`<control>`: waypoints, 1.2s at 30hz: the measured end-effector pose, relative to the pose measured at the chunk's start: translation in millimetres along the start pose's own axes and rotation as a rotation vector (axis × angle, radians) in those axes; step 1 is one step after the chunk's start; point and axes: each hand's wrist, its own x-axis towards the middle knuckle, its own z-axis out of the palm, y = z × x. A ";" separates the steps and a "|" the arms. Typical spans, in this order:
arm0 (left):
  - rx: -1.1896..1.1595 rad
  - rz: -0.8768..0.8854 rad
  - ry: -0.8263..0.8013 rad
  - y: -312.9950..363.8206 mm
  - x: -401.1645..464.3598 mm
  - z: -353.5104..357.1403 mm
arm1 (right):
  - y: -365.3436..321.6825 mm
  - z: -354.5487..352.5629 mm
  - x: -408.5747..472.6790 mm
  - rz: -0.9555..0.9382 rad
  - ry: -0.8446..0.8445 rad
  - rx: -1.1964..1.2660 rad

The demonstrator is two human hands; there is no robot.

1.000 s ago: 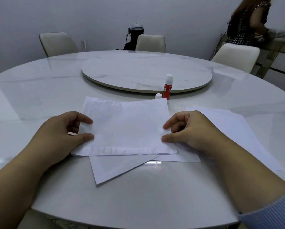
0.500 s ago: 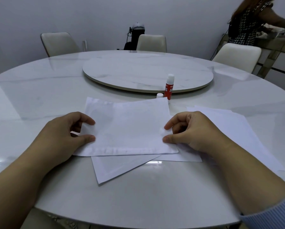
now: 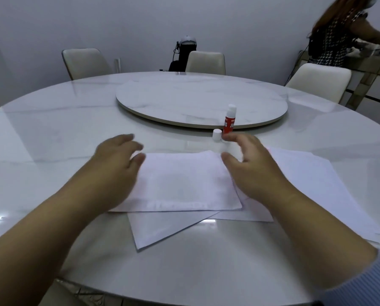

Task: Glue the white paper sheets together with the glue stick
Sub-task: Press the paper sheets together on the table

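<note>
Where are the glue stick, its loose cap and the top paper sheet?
glue stick [image 3: 229, 122], head view, on its red label.
loose cap [image 3: 216, 135], head view, on its side wall.
top paper sheet [image 3: 184, 182], head view, on its bare middle.

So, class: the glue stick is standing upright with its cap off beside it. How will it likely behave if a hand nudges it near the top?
The glue stick is tall and narrow on a small base, so a high nudge would probably tip it. Being round, it would likely roll across the glossy table. It looks light, so the right hand should lift it easily.
</note>
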 end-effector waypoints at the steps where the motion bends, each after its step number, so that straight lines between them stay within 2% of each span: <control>1: 0.001 0.038 -0.032 9.1 4.2 4.3 | -6.4 7.9 4.9 -0.047 -0.057 -0.106; 4: 0.105 0.114 -0.188 19.4 11.4 30.0 | -14.0 37.5 9.5 -0.065 -0.322 -0.361; 9: 0.225 0.095 -0.322 5.1 12.5 48.4 | -2.6 53.1 9.3 0.007 -0.438 -0.529; 24: 0.246 -0.012 -0.307 -1.0 12.4 43.4 | 3.1 46.2 4.2 0.090 -0.412 -0.534; 31: 0.254 -0.144 -0.271 -5.4 9.2 41.3 | 6.1 37.3 0.3 0.157 -0.352 -0.510; 36: 0.237 -0.163 -0.242 -6.3 8.5 42.8 | 5.2 33.5 4.4 0.183 -0.267 -0.416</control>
